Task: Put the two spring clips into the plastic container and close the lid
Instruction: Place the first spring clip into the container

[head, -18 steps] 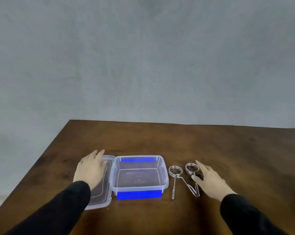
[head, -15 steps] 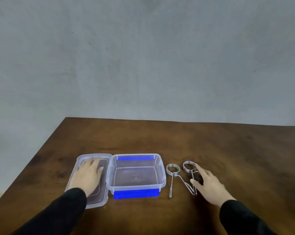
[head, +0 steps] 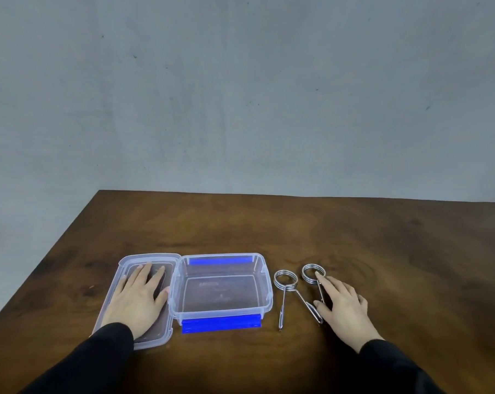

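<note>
A clear plastic container (head: 264, 282) with blue latches stands open and empty on the brown table. Its clear lid (head: 118, 282) lies flat to the left, joined at the container's left side. My left hand (head: 139, 301) rests palm down on the lid, fingers spread. Two metal spring clips lie right of the container. The left clip (head: 285, 281) is untouched. The right clip (head: 313, 273) lies under the fingers of my right hand (head: 341, 304), with the thumb and index finger on its legs; whether they grip it is unclear.
The wooden table (head: 269, 223) ends at a far edge before a grey wall, and its left edge runs diagonally near the lid. Black sleeves cover both my forearms.
My left hand has slid back and settled flat on the lid. My right hand stays on the right clip. The view has shifted a little.
</note>
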`<act>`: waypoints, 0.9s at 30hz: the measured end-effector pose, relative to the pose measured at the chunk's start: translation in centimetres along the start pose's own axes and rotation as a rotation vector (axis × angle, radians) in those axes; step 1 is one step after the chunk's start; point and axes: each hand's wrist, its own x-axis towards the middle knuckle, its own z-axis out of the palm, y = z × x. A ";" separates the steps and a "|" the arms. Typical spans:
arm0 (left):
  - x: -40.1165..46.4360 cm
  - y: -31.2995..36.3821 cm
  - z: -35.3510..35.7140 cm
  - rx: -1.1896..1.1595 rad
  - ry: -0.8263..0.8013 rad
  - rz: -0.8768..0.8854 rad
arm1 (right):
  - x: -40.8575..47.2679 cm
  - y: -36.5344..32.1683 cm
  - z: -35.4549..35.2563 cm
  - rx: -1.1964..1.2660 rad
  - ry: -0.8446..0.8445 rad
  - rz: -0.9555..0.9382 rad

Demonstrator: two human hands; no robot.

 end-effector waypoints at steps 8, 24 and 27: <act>0.1 0.1 0.1 0.011 -0.020 -0.023 | 1.2 0.2 -0.1 -0.001 0.005 -0.056; -0.1 0.0 -0.2 0.004 -0.036 0.022 | 2.9 -12.3 -9.0 0.081 -0.145 -0.639; -0.3 0.0 -0.4 -0.028 -0.019 0.023 | 2.9 -16.2 -8.1 -0.014 -0.265 -0.816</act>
